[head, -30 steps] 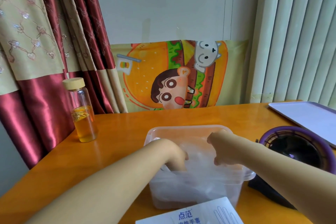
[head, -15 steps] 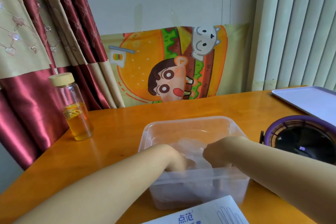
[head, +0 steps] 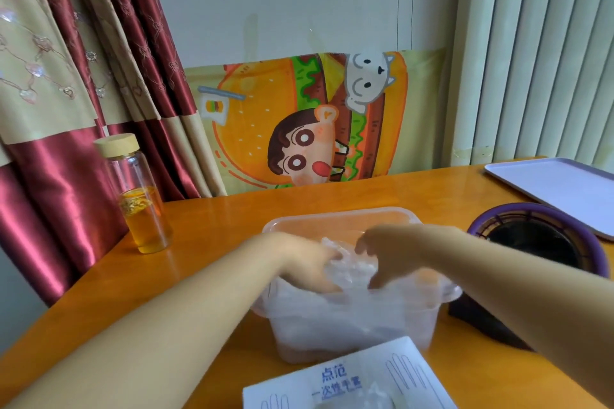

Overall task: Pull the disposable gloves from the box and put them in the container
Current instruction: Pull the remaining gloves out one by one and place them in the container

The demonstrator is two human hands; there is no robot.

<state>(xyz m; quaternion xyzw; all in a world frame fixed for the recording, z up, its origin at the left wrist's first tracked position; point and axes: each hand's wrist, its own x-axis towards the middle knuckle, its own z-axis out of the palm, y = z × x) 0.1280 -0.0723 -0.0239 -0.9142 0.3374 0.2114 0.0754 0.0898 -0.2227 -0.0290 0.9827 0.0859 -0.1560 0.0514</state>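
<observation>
Because the disposable gloves [head: 349, 267] are thin, springy film, the wad may puff back above the rim once released, or cling to the fingers and ride out of the clear plastic container [head: 335, 219]; a hard push could also slide the light tub across the table [head: 212, 242]. Gloves: translucent, crumpled, heaped inside the container between both hands. Left hand [head: 307, 262]: fingers curled into the wad, gripping it. Right hand [head: 388, 252]: fingers bent claw-like over the wad; whether it pinches film cannot be told. Glove box [head: 349, 378]: just in front of the container.
</observation>
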